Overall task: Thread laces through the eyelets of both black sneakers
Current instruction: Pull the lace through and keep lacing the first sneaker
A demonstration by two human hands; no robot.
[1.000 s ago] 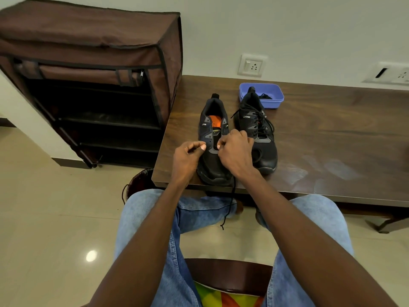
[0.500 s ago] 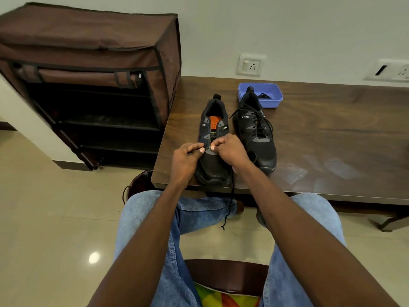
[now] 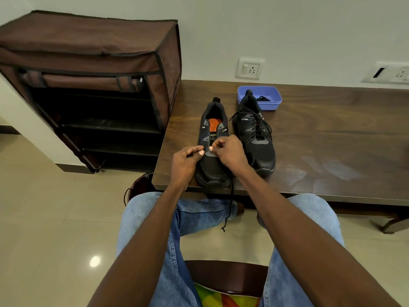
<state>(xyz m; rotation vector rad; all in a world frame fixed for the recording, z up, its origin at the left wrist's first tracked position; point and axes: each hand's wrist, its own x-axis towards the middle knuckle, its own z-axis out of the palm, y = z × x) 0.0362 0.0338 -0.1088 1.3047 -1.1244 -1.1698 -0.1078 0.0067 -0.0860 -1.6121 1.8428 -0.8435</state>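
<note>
Two black sneakers stand side by side on the brown table [image 3: 332,140]. The left sneaker [image 3: 213,129] has an orange insole and bare upper eyelets. The right sneaker [image 3: 256,131] is laced. My left hand [image 3: 187,163] pinches at the left side of the left sneaker's lowest eyelets. My right hand [image 3: 230,152] pinches the black lace [image 3: 229,209] at the right side of those eyelets. The lace's loose end hangs over the table's front edge down between my knees.
A small blue tray [image 3: 269,103] with a dark lace in it stands behind the right sneaker. A brown fabric shoe rack [image 3: 88,85] stands left of the table. A dark bin [image 3: 141,187] sits on the floor by the table corner.
My hands have drawn closer together over the left sneaker's lowest eyelets, the right hand shifting slightly left. The sneakers have stayed in place.
</note>
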